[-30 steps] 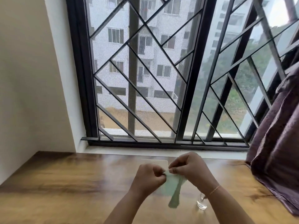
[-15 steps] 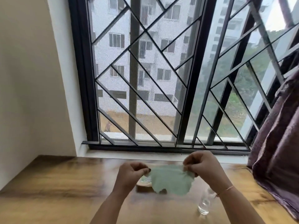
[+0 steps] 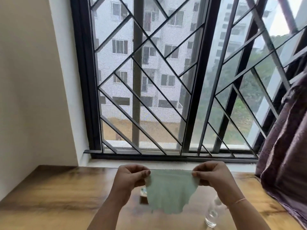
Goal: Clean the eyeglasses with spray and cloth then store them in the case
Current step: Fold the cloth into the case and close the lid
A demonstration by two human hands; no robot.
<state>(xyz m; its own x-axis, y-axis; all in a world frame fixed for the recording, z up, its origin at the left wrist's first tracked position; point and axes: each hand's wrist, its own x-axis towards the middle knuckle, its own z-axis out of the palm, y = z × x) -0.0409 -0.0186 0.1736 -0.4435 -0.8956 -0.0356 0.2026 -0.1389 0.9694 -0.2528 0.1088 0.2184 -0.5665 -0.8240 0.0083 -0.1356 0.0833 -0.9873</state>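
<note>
The cloth (image 3: 171, 191) hangs spread, its top edge running side to side between the grips; left hand (image 3: 131, 178) and right hand (image 3: 214, 176) each pinch a top corner. The bottle (image 3: 211, 216) sits on the bench (image 3: 49, 196) below the right grip, nearer that hand.

A home: wooden table (image 3: 49, 193) beneath grilled window (image 3: 149, 80), purple curtain (image 3: 285, 146).

A cream wall (image 3: 29, 80) on the left meets a tall black-framed window (image 3: 84, 80) with a diagonal metal grille (image 3: 149, 37). Daylight shows a white apartment block (image 3: 166, 19) and green trees (image 3: 249, 90) outside. A glossy wooden table (image 3: 58, 196) lies below the sill (image 3: 106, 162); a purple curtain (image 3: 285, 146) hangs at right
</note>
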